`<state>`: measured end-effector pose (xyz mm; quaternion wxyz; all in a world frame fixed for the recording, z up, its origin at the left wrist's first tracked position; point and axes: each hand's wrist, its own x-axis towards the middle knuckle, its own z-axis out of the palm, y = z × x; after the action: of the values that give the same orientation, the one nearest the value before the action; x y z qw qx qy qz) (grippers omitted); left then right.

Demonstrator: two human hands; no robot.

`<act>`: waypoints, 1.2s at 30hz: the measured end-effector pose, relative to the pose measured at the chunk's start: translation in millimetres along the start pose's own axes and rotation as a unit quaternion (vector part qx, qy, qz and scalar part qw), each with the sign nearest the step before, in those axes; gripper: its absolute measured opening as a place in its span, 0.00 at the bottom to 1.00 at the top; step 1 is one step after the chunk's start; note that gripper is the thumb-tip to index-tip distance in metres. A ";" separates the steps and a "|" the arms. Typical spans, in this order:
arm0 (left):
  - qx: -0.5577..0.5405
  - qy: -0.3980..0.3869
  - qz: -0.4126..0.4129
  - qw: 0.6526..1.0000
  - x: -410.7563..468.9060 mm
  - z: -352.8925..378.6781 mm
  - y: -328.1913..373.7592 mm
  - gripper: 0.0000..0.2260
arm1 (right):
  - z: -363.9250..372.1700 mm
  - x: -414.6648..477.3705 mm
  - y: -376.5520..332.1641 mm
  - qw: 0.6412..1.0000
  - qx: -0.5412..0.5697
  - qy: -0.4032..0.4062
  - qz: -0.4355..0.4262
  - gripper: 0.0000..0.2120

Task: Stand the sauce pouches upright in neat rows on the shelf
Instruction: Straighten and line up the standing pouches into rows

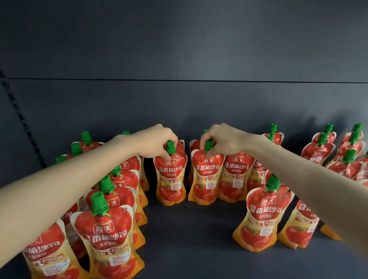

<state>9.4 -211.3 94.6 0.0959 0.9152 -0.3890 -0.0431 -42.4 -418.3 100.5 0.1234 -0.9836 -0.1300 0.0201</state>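
Red and orange tomato sauce pouches with green caps stand upright on a dark shelf [190,241]. My left hand [155,142] pinches the green cap of one pouch [171,178] near the middle back. My right hand [223,140] pinches the top of the pouch beside it [206,178]. Both pouches stand upright, a small gap apart. Further pouches stand behind them, partly hidden by my hands.
Rows of several pouches run along the left [108,239] and the right [266,218], with another group at the far right [348,162]. Bare shelf lies between the rows in front. A dark back panel [198,96] rises behind, with a slotted upright [12,99] at left.
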 end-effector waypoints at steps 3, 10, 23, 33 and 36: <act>0.000 0.002 -0.003 1.000 0.2 1.0 -1.0 0.12 | -0.3 -0.1 0.0 1.000 0.004 -0.004 0.004 0.12; 0.001 -0.004 -0.003 1.000 -1.1 -0.5 0.7 0.12 | -0.9 -1.1 -2.9 1.000 0.006 -0.011 0.013 0.13; 0.012 -0.017 -0.017 1.000 -1.7 -2.7 3.9 0.14 | -2.4 -2.2 -5.0 0.999 0.016 -0.018 0.024 0.13; 0.007 0.010 -0.016 1.000 -14.6 -16.6 5.5 0.12 | -10.9 -17.1 -8.3 0.997 0.048 0.041 0.044 0.20; 0.013 0.049 -0.007 0.999 -21.4 -24.3 16.6 0.12 | -17.7 -33.9 -9.7 0.993 0.072 0.079 0.047 0.15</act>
<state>-13.5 -203.7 121.9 0.1026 0.9200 -0.3781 0.0061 -76.2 -422.3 120.2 0.2027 -0.9757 -0.0716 -0.0430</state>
